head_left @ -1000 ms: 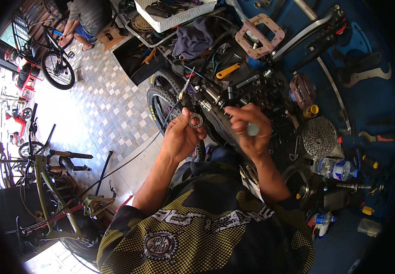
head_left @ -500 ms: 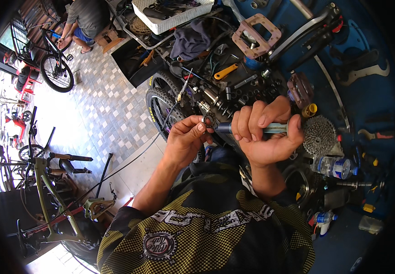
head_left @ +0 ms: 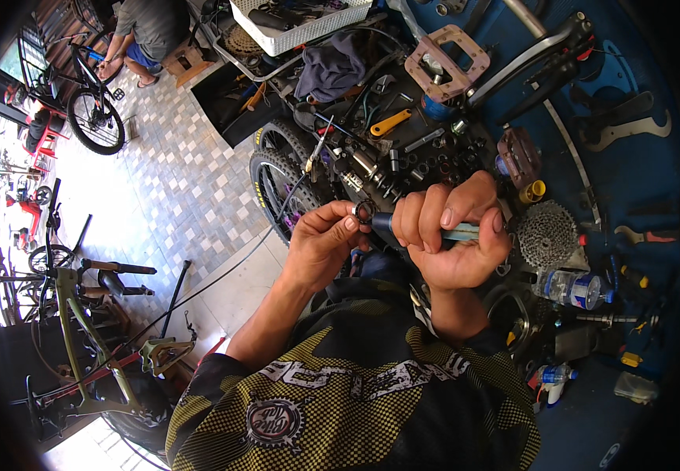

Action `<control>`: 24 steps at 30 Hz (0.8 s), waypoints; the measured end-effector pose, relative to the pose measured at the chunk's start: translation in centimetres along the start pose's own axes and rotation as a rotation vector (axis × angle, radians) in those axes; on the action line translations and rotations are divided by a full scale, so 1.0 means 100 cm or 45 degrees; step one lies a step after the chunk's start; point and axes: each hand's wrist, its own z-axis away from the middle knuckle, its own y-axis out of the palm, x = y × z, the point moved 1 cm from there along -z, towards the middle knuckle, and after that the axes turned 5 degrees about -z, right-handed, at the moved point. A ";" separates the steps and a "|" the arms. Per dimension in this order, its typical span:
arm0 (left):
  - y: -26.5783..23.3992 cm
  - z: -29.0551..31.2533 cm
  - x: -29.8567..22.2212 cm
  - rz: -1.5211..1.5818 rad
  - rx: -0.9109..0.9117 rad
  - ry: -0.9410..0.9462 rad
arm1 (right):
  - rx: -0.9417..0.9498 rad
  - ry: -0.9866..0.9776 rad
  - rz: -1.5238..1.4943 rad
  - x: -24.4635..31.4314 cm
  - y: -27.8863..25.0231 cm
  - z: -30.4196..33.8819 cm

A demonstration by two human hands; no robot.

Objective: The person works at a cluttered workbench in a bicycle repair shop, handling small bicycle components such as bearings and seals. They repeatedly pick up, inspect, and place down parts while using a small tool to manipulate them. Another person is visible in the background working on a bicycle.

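My left hand point(head_left: 318, 245) pinches a small dark metal ring, like a bearing point(head_left: 365, 210), between thumb and fingertips in front of my chest. Closed round a slim tube-shaped tool point(head_left: 383, 224) is my right hand point(head_left: 454, 247). That tool has a dark front end and a pale teal rear part point(head_left: 462, 232) showing under the curled fingers. Its front end points left and comes right up beside the ring; whether they touch I cannot tell. The right thumb bends over toward the tool's rear end. My fingers hide much of its body.
Beyond my hands lie a yellow crank-like part point(head_left: 391, 122), sockets, a grey cloth point(head_left: 332, 67) and a white basket point(head_left: 297, 35). To the right are a cassette point(head_left: 549, 234), water bottle point(head_left: 572, 288) and pedal point(head_left: 518, 157). A bike frame point(head_left: 93, 337) stands left; a person point(head_left: 151, 31) sits farther off.
The right thumb and palm have come closer to the fingers, and less of the tool's rear end shows. The ring is turned a little. The whole view has shifted slightly.
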 end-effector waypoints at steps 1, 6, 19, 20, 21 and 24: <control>0.000 0.000 0.000 -0.004 0.001 0.000 | 0.002 0.001 0.004 0.000 -0.001 0.001; -0.004 0.000 0.002 -0.036 0.029 -0.008 | -0.112 -0.047 0.023 0.000 -0.001 0.002; -0.008 -0.003 0.006 -0.052 0.010 -0.096 | -0.048 -0.030 0.046 -0.007 0.006 -0.007; -0.008 -0.003 0.006 -0.039 0.014 -0.090 | -0.048 -0.023 0.046 -0.007 0.007 -0.006; -0.008 -0.004 0.006 -0.026 0.019 -0.085 | -0.012 0.000 0.073 -0.007 0.007 -0.005; -0.008 -0.005 0.008 0.013 0.006 -0.051 | 0.056 0.051 0.127 -0.005 0.005 -0.002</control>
